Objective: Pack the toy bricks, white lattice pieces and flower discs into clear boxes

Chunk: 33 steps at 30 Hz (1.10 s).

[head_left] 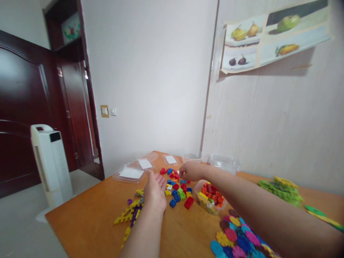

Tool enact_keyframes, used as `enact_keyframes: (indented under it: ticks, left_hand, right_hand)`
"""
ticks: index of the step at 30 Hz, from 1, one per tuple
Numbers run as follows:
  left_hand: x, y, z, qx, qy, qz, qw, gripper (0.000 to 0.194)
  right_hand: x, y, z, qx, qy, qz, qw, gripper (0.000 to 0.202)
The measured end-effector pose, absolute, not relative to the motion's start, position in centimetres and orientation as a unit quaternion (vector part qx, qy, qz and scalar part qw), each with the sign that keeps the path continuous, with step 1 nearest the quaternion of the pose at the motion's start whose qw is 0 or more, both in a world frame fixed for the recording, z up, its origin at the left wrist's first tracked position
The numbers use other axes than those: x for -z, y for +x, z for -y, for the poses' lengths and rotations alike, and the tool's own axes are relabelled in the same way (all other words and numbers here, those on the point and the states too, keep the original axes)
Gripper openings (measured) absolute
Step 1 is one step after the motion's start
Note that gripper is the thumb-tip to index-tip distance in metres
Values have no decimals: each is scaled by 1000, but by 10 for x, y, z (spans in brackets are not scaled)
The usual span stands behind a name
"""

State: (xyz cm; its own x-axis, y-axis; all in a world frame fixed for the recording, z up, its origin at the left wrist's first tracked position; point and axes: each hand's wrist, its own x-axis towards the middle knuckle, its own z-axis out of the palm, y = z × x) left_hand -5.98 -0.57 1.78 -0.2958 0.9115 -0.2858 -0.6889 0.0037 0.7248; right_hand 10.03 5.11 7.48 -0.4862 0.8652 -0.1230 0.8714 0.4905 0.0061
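Palm up, my left hand rests at the left side of a scatter of toy building bricks, its fingers stretched out with no object visible on it. My right hand reaches over the far part of the scatter, fingers curled together and pointing down. What its fingertips hold, if anything, is hidden. The bricks are red, blue, green, yellow and white. Right of them, under my right forearm, stands a clear tub with red, orange and yellow bricks in it.
Yellow and purple linking pieces lie left of my left forearm. Colourful notched discs and green pieces lie to the right. Clear lids and clear containers stand along the back edge of the wooden table.
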Motion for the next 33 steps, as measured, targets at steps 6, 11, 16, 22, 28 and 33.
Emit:
enact_keyframes:
  ticks: [6, 11, 16, 22, 28, 33]
  left_hand:
    - [-17, -60, 5, -688, 137, -416, 579, 73]
    - [-17, -59, 5, -686, 134, -420, 579, 72]
    - [-17, -59, 6, -683, 138, -422, 580, 73]
    - [-17, -59, 6, -671, 150, -437, 580, 72]
    - [-17, -60, 6, -667, 155, -442, 579, 72]
    - [-18, -59, 8, -672, 160, -437, 576, 70]
  right_hand:
    - [-51, 61, -63, -23, 478, -870, 118, 36]
    - [-46, 58, -64, -38, 476, -870, 124, 31]
    - [-62, 76, -54, -35, 492, -865, 92, 33]
    - [-93, 128, -33, -3, 542, -839, 45, 27]
    - [-112, 168, -16, 68, 608, -787, 83, 17]
    - [-101, 136, -7, 17, 516, -856, 18, 24]
